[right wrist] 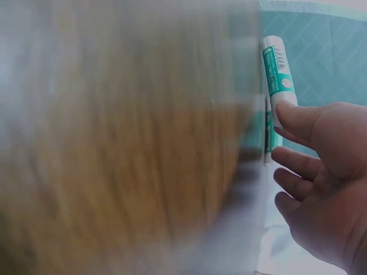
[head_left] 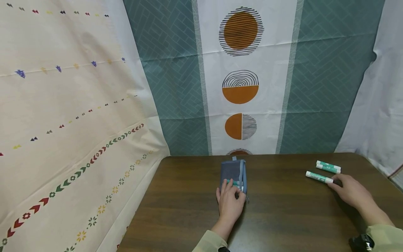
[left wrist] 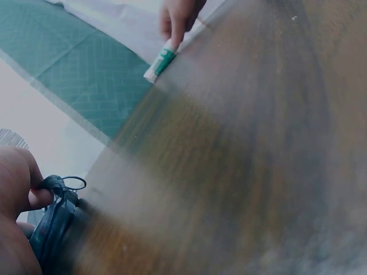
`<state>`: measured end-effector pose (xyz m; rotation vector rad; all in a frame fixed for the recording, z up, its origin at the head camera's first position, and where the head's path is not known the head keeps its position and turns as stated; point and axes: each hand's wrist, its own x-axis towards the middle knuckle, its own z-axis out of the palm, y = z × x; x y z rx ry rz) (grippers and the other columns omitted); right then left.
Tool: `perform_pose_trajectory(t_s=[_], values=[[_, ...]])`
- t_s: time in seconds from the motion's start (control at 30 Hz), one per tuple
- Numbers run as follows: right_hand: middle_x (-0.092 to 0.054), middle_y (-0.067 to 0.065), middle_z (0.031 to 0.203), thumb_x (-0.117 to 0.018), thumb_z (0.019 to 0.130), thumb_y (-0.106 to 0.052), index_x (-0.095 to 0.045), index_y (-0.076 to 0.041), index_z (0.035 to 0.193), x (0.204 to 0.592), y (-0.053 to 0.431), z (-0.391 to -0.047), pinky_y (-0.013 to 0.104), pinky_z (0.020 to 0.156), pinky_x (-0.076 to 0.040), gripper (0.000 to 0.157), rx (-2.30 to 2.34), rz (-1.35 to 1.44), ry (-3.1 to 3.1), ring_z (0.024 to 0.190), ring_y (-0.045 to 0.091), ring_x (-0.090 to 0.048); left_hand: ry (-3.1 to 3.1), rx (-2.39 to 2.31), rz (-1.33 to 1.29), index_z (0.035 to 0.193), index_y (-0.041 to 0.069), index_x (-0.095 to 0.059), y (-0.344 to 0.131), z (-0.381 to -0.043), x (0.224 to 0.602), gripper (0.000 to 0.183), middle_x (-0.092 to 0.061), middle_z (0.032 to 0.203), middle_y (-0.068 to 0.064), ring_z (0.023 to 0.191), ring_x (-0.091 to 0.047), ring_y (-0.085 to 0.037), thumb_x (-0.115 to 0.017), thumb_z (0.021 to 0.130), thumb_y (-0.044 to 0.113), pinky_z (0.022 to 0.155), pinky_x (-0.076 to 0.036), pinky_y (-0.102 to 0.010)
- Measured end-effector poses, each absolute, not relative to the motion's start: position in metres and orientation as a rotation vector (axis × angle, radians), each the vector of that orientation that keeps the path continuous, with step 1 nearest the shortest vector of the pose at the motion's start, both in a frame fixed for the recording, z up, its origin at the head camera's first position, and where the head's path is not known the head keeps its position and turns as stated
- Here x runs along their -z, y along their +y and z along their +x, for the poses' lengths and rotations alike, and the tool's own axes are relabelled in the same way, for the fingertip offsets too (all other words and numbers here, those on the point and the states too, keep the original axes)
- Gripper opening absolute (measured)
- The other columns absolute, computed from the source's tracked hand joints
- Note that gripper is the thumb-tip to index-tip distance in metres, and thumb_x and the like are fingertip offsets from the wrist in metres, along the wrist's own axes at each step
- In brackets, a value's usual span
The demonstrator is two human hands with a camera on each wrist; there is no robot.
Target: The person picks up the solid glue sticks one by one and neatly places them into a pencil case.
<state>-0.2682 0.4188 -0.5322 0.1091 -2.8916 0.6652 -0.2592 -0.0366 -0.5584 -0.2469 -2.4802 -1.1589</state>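
Note:
A blue-grey zip pouch [head_left: 228, 170] lies on the table, its right side partly unzipped, with a green-and-white tube [head_left: 241, 188] showing in the opening. My left hand [head_left: 229, 204] lies over the near end of the pouch; in the left wrist view, the fingers pinch its edge by the zipper pull [left wrist: 74, 183]. Far to the right, my right hand [head_left: 354, 191] pinches the end of a white tube with a green label [head_left: 318, 176] between thumb and forefinger. A second such tube [head_left: 328, 167] lies just behind it, apart from the hand.
The brown wooden table [head_left: 277, 217] runs back to a green-and-white patterned curtain [head_left: 176, 87]. A cream cloth [head_left: 78, 122] hangs along the left side. White fabric [head_left: 377, 105] hangs at the right.

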Motion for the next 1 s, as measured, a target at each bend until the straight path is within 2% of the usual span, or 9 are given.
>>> perform_pose_trajectory(t_s=[0.3,0.73,1.0], values=[[-0.070,0.031,0.108,-0.072,0.106,-0.020,-0.070,0.005,0.110,0.530,0.404,-0.270,0.067,0.080,-0.053,0.026,-0.670,0.138,-2.868,0.100,0.051,-0.068,-2.497,1.178,-0.236,0.072,0.022,-0.062,-0.036,-0.259,0.559,0.023,-0.065,0.154,-0.015,0.156,-0.045,-0.040,-0.067,0.093,0.012,0.123,-0.020,-0.079],[-0.073,0.025,0.111,-0.072,0.107,-0.021,-0.070,0.002,0.114,0.530,0.377,-0.275,0.066,0.082,-0.054,0.024,-0.684,0.172,-2.870,0.101,0.048,-0.070,-2.496,1.159,-0.230,0.072,0.022,-0.062,-0.036,-0.259,0.560,0.023,-0.066,0.153,-0.015,0.156,-0.046,-0.039,-0.067,0.092,0.012,0.122,-0.022,-0.079],[-0.070,0.031,0.118,-0.071,0.108,-0.024,-0.068,0.004,0.119,0.528,0.355,-0.279,0.069,0.085,-0.052,0.030,-0.686,0.195,-2.862,0.110,0.053,-0.067,-2.489,1.159,-0.234,0.072,0.022,-0.062,-0.036,-0.260,0.561,0.022,-0.066,0.153,-0.015,0.155,-0.047,-0.040,-0.068,0.091,0.012,0.122,-0.022,-0.079]])
